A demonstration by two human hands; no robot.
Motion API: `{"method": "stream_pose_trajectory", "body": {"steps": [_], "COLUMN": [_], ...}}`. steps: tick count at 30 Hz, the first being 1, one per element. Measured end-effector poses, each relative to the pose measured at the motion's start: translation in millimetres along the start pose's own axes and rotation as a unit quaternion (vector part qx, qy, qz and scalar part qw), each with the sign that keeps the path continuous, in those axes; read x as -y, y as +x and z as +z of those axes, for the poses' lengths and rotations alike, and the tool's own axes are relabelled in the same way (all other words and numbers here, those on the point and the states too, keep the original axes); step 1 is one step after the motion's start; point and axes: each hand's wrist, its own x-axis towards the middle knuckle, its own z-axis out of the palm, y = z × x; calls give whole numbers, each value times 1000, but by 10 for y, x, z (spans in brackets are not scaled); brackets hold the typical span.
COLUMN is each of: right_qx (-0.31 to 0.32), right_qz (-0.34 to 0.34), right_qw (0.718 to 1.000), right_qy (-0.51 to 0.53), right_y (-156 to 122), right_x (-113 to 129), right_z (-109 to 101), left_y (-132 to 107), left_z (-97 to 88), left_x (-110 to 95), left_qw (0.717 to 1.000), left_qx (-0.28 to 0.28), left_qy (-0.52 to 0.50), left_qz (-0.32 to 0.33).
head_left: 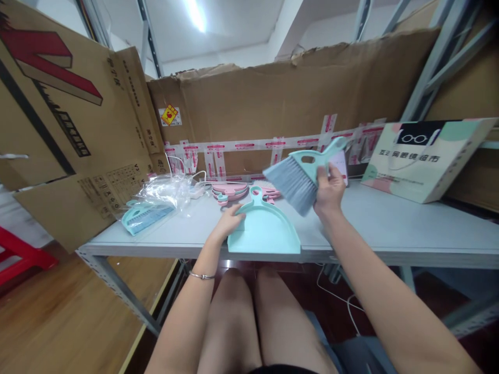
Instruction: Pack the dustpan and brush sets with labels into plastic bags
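Observation:
A mint-green dustpan (265,228) lies at the front edge of the grey table, its wide lip toward me and its looped handle pointing away. The fingers of my left hand (229,222) grip its left rim. Raised above the table to the right, my right hand (330,189) is closed around a hand brush (307,169) with a mint-green body and grey-blue bristles. The bristles point down and to the left, apart from the dustpan. Part of the brush's body is hidden behind my fingers.
Left on the table (390,223), a clear plastic bag (167,192) lies by another brush set (142,217). Pink brushes (230,191) sit behind the dustpan. A printed box (423,161) stands right. Cardboard (249,104) walls the back; a large carton (78,104) stands left.

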Motion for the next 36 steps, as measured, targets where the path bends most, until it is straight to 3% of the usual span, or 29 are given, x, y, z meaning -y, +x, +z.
{"method": "stream_pose_trajectory", "body": {"steps": [3, 5, 11, 17, 25, 31, 36], "right_qx": [205, 276, 340, 422, 462, 434, 395], "right_qz": [46, 50, 61, 33, -30, -61, -79], "right_qw": [978, 960, 925, 868, 828, 817, 827], "right_qy": [8, -25, -157, -261, -318, -374, -393], "right_y": [-255, -419, -652, -776, -871, -803, -740], "right_x": [154, 198, 179, 274, 379, 322, 258], "right_z": [-25, 10, 191, 292, 434, 487, 537], "left_y": [-7, -2, 19, -33, -118, 85, 82], "left_z": [6, 12, 26, -49, -303, -115, -51], "left_x": [18, 43, 108, 123, 126, 168, 207], "left_qw": [1000, 999, 995, 993, 991, 991, 991], "left_qx": [-9, -21, -31, -26, 2, -6, -11], "left_qy": [10, 27, 82, 114, 133, 133, 120], "left_qz": [11, 24, 39, 22, 6, 28, 52]}}
